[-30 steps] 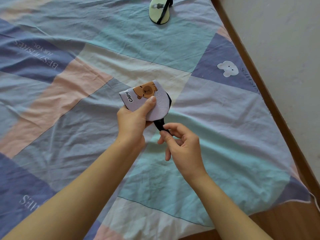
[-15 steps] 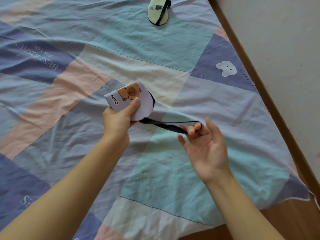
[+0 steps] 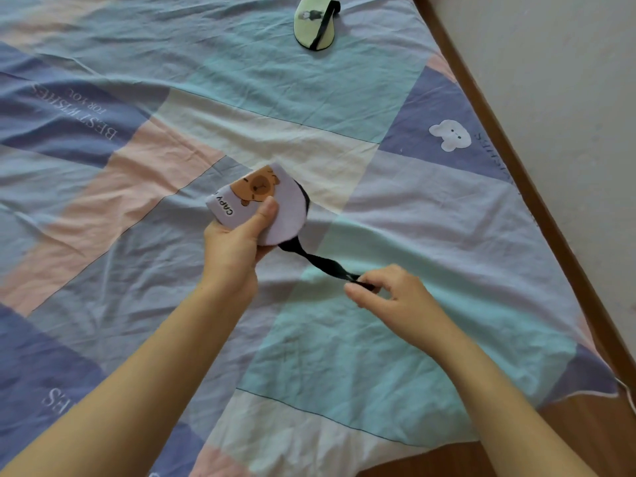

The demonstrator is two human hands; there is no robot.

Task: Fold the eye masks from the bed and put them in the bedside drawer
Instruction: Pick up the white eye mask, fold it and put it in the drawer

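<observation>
Holding the folded lilac eye mask point(image 3: 261, 204) above the middle of the bed point(image 3: 447, 208), the left hand point(image 3: 237, 246) pinches it between thumb on top and curled fingers underneath. From the mask's 5 o'clock edge its black strap point(image 3: 323, 265) runs out, twisted and fairly taut, to the right hand point(image 3: 392, 294), whose fingers point(image 3: 361, 293) are narrowed to a pinch on the strap's far end.

As a judgement, the task is at an early-middle point: this mask looks doubled over already, and the strap is not yet wound or tucked. A second, green eye mask point(image 3: 315, 24) lies flat at 12 o'clock near the head of the view, untouched and unfolded, well apart from both hands. The bedside drawer is not in view, so nothing can be said to be stored yet.

For room, the sheet around the hands is open cloth on all sides, wrinkled but with nothing lying on it. The bed's wooden edge point(image 3: 537, 201) runs from 1 o'clock down to 4 o'clock, with bare floor point(image 3: 568, 80) beyond it; the right hand is the nearer one to that edge, though apart from it.
</observation>
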